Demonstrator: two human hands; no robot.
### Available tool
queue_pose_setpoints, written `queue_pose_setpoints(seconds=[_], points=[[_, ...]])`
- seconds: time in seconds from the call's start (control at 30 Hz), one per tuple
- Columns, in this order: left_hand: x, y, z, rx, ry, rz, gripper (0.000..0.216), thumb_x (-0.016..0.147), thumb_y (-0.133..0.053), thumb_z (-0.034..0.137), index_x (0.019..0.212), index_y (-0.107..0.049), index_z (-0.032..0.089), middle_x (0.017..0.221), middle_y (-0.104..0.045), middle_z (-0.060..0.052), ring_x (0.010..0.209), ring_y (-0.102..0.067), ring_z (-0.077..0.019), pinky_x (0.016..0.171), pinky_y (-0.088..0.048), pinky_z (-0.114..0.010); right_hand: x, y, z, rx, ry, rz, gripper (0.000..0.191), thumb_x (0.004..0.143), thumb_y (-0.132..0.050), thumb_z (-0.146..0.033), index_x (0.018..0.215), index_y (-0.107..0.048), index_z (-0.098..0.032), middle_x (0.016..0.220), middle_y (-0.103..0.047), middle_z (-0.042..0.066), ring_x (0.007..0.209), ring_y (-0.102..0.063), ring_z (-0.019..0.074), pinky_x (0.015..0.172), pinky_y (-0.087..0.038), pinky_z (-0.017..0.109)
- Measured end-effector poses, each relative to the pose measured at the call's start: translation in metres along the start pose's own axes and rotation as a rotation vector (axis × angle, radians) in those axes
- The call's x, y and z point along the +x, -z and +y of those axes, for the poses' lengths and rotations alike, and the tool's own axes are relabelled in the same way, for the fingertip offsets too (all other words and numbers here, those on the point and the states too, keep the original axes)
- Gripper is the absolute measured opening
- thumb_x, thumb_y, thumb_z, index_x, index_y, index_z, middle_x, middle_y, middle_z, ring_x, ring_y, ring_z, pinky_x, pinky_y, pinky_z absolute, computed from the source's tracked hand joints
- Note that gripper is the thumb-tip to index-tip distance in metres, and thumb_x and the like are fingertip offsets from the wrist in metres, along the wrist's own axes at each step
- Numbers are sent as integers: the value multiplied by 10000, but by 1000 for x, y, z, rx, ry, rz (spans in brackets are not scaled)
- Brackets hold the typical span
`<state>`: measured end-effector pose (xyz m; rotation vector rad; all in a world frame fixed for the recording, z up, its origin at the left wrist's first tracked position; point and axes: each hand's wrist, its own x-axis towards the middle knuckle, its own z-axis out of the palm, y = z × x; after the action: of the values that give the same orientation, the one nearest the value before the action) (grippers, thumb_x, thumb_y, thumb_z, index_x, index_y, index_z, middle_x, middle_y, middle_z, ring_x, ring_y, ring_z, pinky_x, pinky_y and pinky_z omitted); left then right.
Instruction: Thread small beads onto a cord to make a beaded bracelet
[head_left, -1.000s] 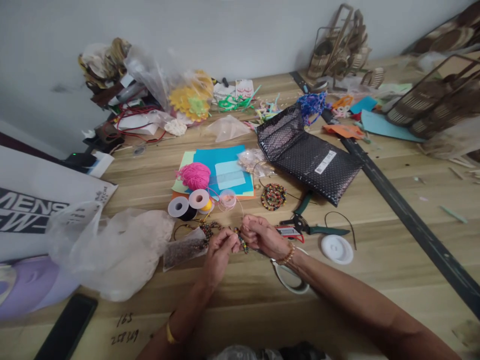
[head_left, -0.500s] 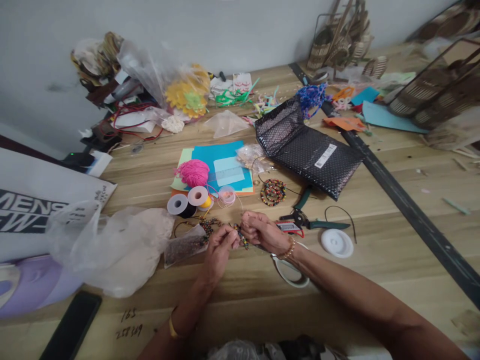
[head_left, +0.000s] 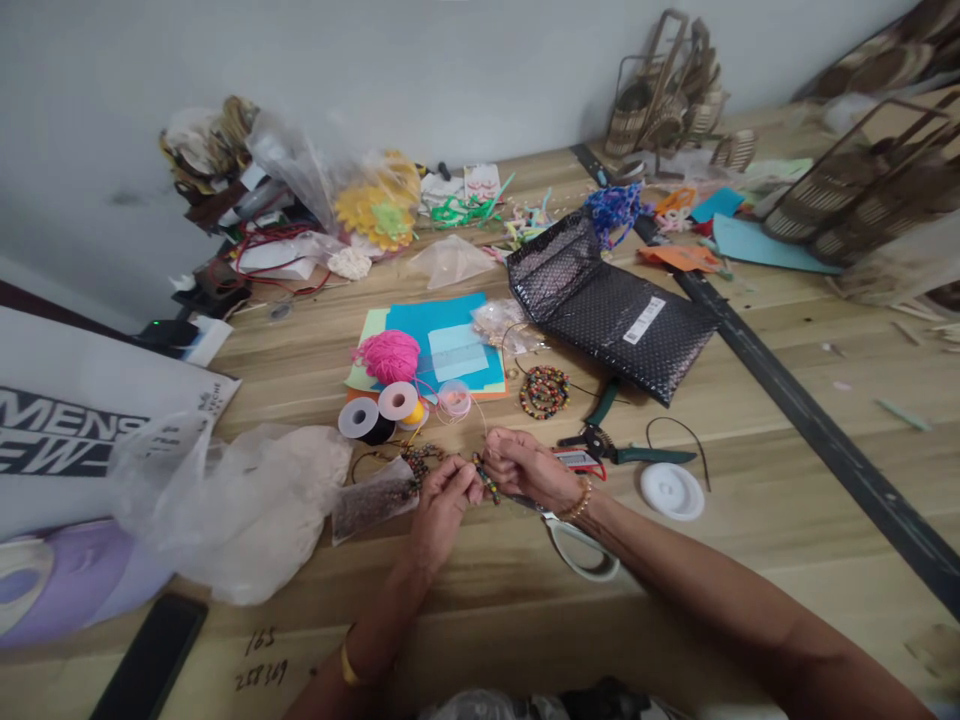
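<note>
My left hand (head_left: 450, 490) is closed in a pinch at one side of a short strand of colourful beads (head_left: 487, 483). Close beside it, my right hand (head_left: 529, 465) is curled shut, with a thin pale cord (head_left: 481, 415) rising from its fingers toward a small pink spool (head_left: 454, 398). The strand hangs between the two hands, its ends partly hidden by fingers. Below my right wrist lie white-handled scissors (head_left: 581, 550). Left of my left hand are loose dark beads (head_left: 421, 458) and a clear bag of small beads (head_left: 373, 503).
A coiled bead string (head_left: 545, 391), wire strippers (head_left: 600, 440), a red cutter (head_left: 581, 461) and a white lid-like disc (head_left: 672, 491) lie to the right. Behind are pink yarn (head_left: 388, 356), thread spools (head_left: 360, 419), blue sheets (head_left: 401, 315) and a black bubble mailer (head_left: 607, 310). A plastic bag (head_left: 240, 510) lies left.
The view has shifted slightly, so the scene sits a little lower. Both hands stay close together, still pinching at the bead strand and cord, with hardly any movement between them.
</note>
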<state>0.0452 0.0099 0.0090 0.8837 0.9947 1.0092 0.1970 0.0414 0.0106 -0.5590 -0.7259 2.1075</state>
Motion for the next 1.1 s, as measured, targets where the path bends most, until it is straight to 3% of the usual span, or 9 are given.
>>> queue_pose_setpoints(seconds=[0.93,1.1], points=[[-2,-4,6,55,-22,14,344,783,-635,410,581,-487,174,533,-418,42,538,-379,-100,588,-333,-253,-3,2,2,-37,-1,0,313,796,-604,-358,646,-396,-178,536,-269,-92,428,-218,41,376,-126,155],[-1,-2,2,-16,32,32,335,765,-664,402,594,-493,170,530,-448,41,541,-398,-97,587,-335,-252,-2,2,1,-12,-24,-8,315,792,-624,-351,648,-402,-178,541,-262,-93,428,-208,41,373,-140,152]])
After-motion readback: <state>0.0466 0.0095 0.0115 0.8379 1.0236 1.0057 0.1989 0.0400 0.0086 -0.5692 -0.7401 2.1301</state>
